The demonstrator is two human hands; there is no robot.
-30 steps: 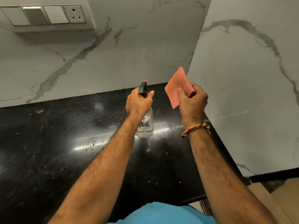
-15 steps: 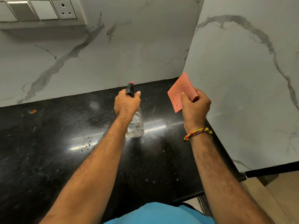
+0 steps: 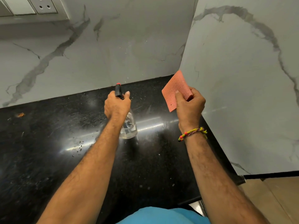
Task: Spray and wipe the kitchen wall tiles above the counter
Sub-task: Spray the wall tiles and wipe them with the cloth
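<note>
My left hand (image 3: pixel 116 106) grips a clear spray bottle (image 3: pixel 129 128) by its black trigger head, whose red nozzle points at the back marble wall tiles (image 3: pixel 113 50). Fine droplets speckle that wall above the nozzle. My right hand (image 3: pixel 189 105) pinches a folded pink cloth (image 3: pixel 175 89), held up in the air close to the right-hand marble wall (image 3: pixel 242 81). Both hands hover over the black counter (image 3: pixel 48 151).
A switch and socket panel (image 3: pixel 32 5) sits on the back wall at top left. Water drops (image 3: pixel 79 147) and a small orange crumb (image 3: pixel 20 114) lie on the counter. The counter's front edge and a tan floor (image 3: pixel 275 199) show at lower right.
My left hand and the bottle have shifted left along the back wall. My right hand with the cloth has dropped slightly. The view has tilted down, pushing the switch panel up.
</note>
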